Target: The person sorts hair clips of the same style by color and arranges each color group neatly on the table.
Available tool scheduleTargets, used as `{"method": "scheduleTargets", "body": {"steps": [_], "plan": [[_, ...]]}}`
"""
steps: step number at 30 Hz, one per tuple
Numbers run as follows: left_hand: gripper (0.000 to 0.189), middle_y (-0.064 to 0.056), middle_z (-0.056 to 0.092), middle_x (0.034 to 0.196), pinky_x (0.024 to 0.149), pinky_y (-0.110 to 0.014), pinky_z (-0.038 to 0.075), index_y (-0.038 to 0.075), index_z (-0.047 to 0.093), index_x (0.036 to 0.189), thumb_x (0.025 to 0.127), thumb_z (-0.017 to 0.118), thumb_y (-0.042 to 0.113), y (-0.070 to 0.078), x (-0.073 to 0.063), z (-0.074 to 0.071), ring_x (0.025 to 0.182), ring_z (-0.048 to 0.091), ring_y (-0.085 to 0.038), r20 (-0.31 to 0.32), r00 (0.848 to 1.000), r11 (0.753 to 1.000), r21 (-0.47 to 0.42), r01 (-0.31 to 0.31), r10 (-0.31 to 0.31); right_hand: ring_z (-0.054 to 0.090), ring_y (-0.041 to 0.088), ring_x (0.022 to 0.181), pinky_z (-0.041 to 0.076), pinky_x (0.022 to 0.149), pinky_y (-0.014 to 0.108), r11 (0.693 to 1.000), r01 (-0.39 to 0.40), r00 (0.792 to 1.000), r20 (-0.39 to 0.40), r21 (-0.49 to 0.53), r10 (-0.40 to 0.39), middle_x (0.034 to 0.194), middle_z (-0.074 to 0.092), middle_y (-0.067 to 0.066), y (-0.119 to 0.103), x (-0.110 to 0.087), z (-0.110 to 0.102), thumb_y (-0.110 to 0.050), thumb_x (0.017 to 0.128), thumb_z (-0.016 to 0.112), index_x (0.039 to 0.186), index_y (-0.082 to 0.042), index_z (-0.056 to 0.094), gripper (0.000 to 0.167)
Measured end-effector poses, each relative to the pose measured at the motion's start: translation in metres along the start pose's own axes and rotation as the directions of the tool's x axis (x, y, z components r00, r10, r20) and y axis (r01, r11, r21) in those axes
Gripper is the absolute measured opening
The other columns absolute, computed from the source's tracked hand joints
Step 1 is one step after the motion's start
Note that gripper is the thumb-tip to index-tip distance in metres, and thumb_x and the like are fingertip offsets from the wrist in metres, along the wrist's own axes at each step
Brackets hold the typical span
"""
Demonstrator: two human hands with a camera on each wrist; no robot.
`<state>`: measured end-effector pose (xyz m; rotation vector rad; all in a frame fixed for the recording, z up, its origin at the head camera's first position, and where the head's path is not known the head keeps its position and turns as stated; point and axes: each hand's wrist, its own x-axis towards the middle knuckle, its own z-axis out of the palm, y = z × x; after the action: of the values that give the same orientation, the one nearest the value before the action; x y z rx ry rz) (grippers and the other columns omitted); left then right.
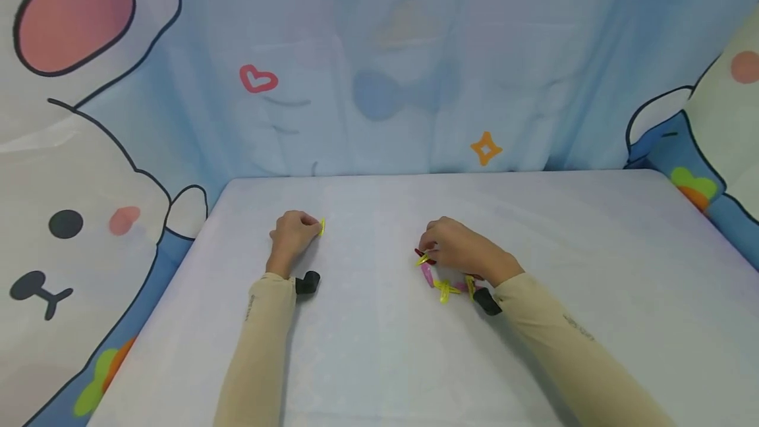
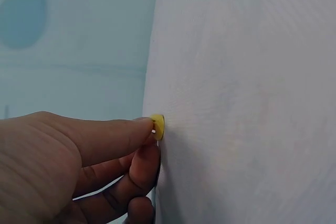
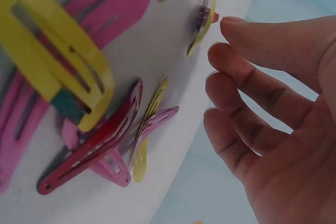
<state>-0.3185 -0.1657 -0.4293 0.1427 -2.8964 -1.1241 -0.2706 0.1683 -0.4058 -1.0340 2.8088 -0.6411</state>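
Note:
My left hand [image 1: 290, 236] is at the left of the white table, pinching a small yellow snap hair clip [image 1: 323, 227] between thumb and fingertips. In the left wrist view that yellow clip [image 2: 159, 128] stands on edge, close over the tabletop. Over a ring of linked hair clips hangs my right hand [image 1: 459, 249], partly covering it. The right wrist view shows the thumb and loosely bent fingers [image 3: 231, 59] apart, holding nothing, with the thumb tip beside a red clip end and a yellow clip [image 3: 202, 35]. Nearer that camera are a dark red clip [image 3: 100, 142] and several pink and yellow ones.
The white table [image 1: 367, 348] extends around both hands. A light blue printed curtain [image 1: 379, 130] hangs along its back edge. Black wrist cameras [image 1: 307, 282] sit on both sleeves, the right one overlapping the clip ring in the head view.

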Motion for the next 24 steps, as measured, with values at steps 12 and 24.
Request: {"method": "scheduleTargets", "body": {"steps": [12, 24], "plan": [[0.014, -0.017, 0.075, 0.108, 0.109, -0.062, 0.033, 0.000, 0.079, 0.097, 0.097, 0.071, 0.012, 0.002, -0.001, 0.000, 0.108, 0.065, -0.037, -0.025, 1.000, 1.000, 0.015, 0.001, -0.001, 0.050, 0.020, 0.084, 0.046, 0.074, 0.033, 0.999, -0.013, 0.998, 0.068, -0.035, 0.015, 0.080, 0.056, -0.003, -0.001, 0.005, 0.002, 0.008, 0.092, 0.076, 0.082, -0.011, 0.067, 0.024], [0.018, -0.017, 0.073, 0.101, 0.105, -0.060, 0.035, 0.000, 0.078, 0.092, 0.096, 0.076, 0.017, 0.005, -0.001, 0.005, 0.104, 0.063, -0.037, -0.079, 0.996, 0.999, 0.017, 0.043, -0.041, 0.062, 0.018, 0.078, 0.052, 0.074, 0.035, 0.919, -0.157, 0.976, -0.087, 0.361, 0.200, 0.091, 0.071, 0.004, -0.014, 0.030, 0.012, -0.001, 0.099, 0.072, 0.104, -0.002, 0.075, 0.006]]}}
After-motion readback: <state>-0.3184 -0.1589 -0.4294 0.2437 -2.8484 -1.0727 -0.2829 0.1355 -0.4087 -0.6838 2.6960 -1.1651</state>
